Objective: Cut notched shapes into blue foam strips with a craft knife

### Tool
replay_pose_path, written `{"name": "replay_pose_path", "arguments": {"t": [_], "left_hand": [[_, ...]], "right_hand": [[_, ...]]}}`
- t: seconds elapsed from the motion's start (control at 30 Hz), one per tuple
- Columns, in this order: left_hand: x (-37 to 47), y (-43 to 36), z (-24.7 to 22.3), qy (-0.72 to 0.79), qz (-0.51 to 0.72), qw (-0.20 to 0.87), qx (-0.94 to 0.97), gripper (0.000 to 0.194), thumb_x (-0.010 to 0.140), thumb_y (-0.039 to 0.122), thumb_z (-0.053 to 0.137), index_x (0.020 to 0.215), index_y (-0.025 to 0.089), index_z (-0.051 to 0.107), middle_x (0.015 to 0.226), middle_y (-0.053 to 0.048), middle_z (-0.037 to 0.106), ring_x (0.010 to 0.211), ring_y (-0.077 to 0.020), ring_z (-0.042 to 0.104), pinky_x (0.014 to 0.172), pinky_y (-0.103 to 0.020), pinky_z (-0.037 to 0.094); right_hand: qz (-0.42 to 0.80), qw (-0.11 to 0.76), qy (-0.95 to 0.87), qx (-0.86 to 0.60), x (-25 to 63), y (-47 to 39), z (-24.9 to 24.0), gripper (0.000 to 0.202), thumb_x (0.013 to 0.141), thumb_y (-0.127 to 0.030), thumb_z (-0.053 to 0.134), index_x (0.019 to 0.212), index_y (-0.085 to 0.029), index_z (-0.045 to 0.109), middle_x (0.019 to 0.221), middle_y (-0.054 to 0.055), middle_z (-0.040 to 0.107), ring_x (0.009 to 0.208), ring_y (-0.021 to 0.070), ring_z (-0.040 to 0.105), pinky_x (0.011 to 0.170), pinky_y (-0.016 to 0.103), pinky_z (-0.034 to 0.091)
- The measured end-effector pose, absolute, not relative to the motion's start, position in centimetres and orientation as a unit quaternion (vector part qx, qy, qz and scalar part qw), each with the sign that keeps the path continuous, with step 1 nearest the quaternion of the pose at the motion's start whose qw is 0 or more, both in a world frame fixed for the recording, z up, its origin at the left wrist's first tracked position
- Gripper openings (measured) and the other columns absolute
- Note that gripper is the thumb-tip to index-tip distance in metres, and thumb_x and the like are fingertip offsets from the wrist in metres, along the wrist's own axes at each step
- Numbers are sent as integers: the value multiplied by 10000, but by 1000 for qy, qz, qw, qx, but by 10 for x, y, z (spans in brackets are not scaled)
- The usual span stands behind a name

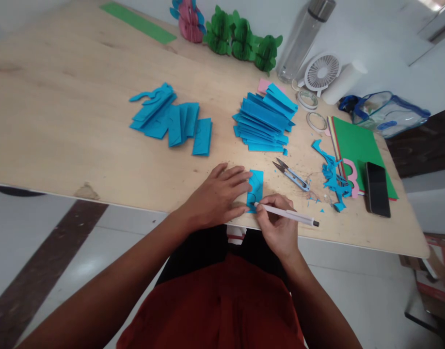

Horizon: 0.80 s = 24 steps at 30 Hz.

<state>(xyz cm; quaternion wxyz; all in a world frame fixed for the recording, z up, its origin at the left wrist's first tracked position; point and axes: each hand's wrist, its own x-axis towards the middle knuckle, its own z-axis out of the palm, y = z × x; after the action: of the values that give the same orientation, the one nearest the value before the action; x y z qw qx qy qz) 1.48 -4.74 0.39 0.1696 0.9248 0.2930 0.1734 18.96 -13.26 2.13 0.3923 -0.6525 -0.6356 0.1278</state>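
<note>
A small blue paper piece [257, 182] lies near the table's front edge, with dark curved lines drawn on it. My left hand [222, 196] rests flat with fingers spread, its fingertips touching the paper's left side. In my right hand [278, 220] is a white pen [290, 214], its tip at the lower part of the paper. Thread snips [291, 175] lie just to the right of the paper. Beyond my hands sit a fanned stack of folded blue papers [262, 121] and, further left, a looser group of blue pieces [181, 123], some with drawn lines.
Blue paper scraps [333, 174], a pink cutout [350, 177] and a phone [377, 189] lie right, by green sheets [357, 143]. Tape rolls [316, 121], a fan [322, 71], a clear bottle [302, 43] and green paper figures [240, 41] stand along the back.
</note>
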Motion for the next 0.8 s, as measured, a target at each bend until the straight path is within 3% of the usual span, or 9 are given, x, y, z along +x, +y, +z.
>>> {"name": "replay_pose_path", "arguments": {"t": [0.8], "left_hand": [[15,-47,3,289,177,168,926,323,871,364,607,1160,219,604,1489,-95,511,1409,-318,403,1184,-570,239]], "right_hand": [[131,390,-623,-665,194,-134,22,97,856,-272,567,774,-227,595,705,-7,665,717,193,619,809,411,444]]}}
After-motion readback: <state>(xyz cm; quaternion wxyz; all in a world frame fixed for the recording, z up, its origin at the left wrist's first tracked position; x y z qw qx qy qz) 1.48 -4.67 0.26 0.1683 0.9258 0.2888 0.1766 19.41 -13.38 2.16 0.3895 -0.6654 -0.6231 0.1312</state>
